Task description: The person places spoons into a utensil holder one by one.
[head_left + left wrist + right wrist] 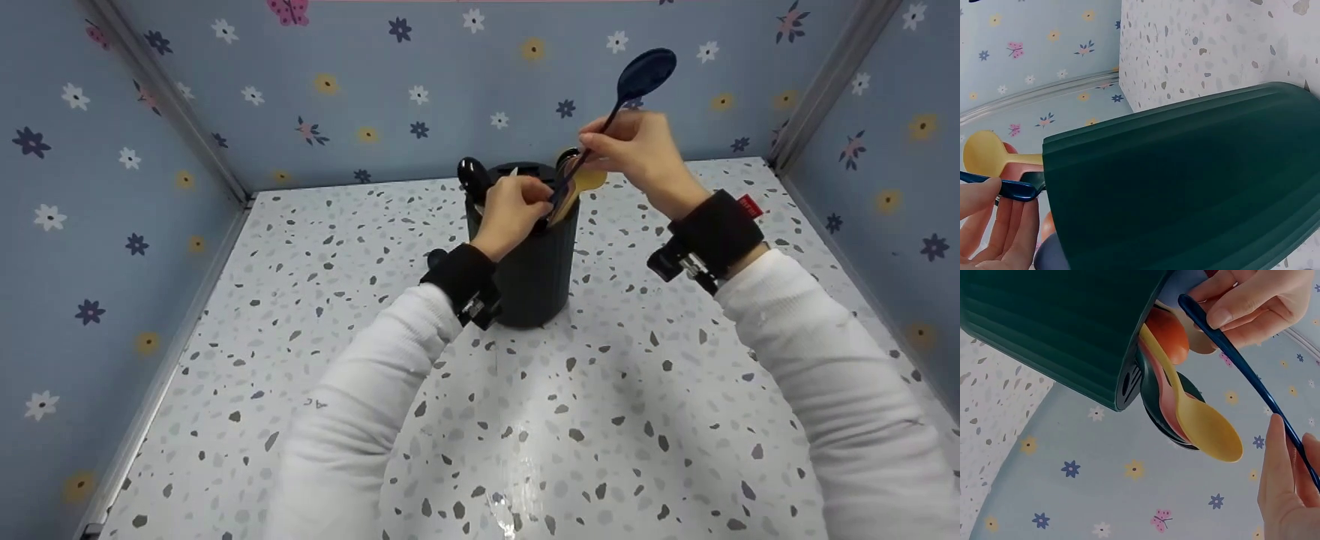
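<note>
A long dark blue spoon slants over a ribbed dark green utensil holder, bowl end up. My right hand pinches its handle below the bowl. My left hand pinches the handle's lower end, just above the holder's rim. In the right wrist view, the handle end shows beyond the left fingers, outside the holder. Out of the holder stick a yellow spoon, a pink spoon, a dark green utensil and an orange rounded piece.
A glossy black rounded utensil end rises at the holder's left side. The holder stands on a speckled white tabletop, near the flowered blue back wall. Similar panels close off the left and right sides.
</note>
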### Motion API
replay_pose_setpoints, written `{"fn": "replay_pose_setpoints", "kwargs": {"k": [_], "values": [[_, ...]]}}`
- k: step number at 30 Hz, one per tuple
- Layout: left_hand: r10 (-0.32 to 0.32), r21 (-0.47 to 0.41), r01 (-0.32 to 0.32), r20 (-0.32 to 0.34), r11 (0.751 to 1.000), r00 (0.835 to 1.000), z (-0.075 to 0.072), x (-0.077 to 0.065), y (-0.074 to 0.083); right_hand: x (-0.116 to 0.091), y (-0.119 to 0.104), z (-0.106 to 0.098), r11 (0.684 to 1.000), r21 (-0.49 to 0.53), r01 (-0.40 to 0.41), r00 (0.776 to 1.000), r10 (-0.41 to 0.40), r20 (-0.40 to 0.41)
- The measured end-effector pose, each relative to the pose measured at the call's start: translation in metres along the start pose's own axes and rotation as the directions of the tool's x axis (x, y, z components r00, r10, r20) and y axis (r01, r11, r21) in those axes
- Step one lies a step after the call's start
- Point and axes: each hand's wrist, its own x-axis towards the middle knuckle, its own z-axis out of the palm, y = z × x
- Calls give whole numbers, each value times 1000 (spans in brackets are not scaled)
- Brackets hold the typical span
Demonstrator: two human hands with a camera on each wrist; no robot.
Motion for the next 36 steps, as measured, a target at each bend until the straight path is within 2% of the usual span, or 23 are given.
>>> {"fn": "replay_pose_setpoints", "kwargs": {"k": [7, 14, 21, 30, 36], "values": [[12, 38, -12, 1, 999, 1000, 4, 1, -3, -1, 11, 1, 995, -101, -2, 1000, 5, 28], [17, 58, -18, 6, 998, 1000, 6, 0, -4, 0, 22, 1, 989, -145, -24, 999, 30, 35], [25, 65, -25, 3, 998, 1000, 5, -3, -3, 1, 28, -3, 948, -313, -50, 998, 60, 21], [7, -107, -8, -9, 994, 1000, -4, -20, -12, -3, 33, -13, 890, -453, -52, 994, 90, 63], [4, -193, -12, -41, 981, 999, -12, -34, -24, -10, 43, -26, 892, -436, -117, 986, 157, 56]]}}
